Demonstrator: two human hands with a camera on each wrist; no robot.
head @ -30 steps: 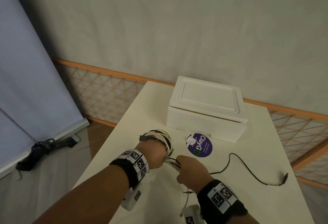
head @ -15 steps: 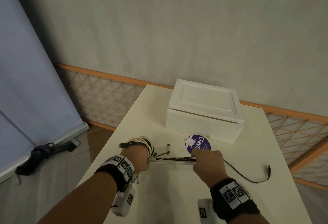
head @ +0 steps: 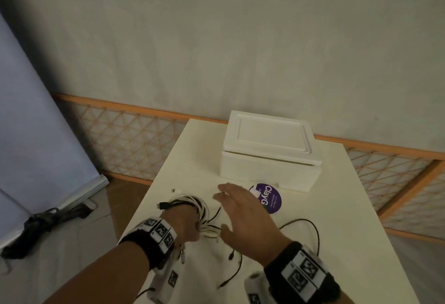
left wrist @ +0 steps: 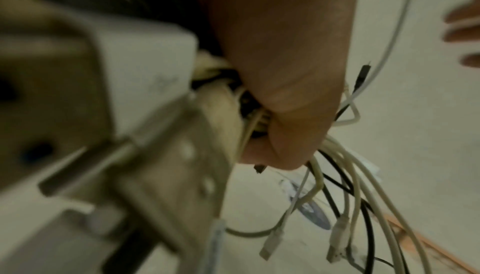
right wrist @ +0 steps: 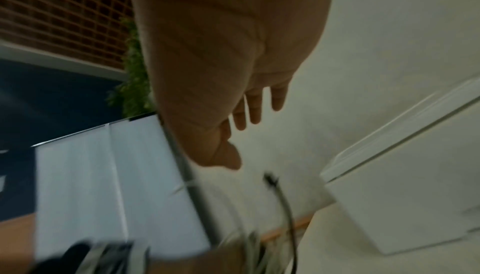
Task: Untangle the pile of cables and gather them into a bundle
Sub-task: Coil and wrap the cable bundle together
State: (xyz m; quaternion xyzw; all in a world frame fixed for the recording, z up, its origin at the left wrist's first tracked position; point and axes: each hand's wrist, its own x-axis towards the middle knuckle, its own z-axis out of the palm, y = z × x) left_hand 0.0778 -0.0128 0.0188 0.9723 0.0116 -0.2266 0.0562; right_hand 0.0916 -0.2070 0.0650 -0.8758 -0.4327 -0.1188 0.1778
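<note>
My left hand [head: 185,223] grips a coil of white and black cables [head: 192,203] looped around it, at the near left of the white table [head: 349,219]. In the left wrist view the fist [left wrist: 280,102] closes on the cables, whose plug ends [left wrist: 337,239] dangle below it. My right hand [head: 243,214] hovers flat just right of the coil, fingers straight and spread, holding nothing; its fingers [right wrist: 254,108] show straight in the right wrist view. Loose black cable ends [head: 310,229] trail on the table under and right of the right hand.
A white foam box [head: 269,149] with its lid on stands at the back of the table. A round purple sticker [head: 268,197] lies in front of it. The table's left edge runs close to my left wrist. A grey roller screen [head: 36,123] stands at left.
My right hand has let go of the cable strands it was pulling taut and now hovers with fingers straight beside the coil. The loose strands have dropped onto the table.
</note>
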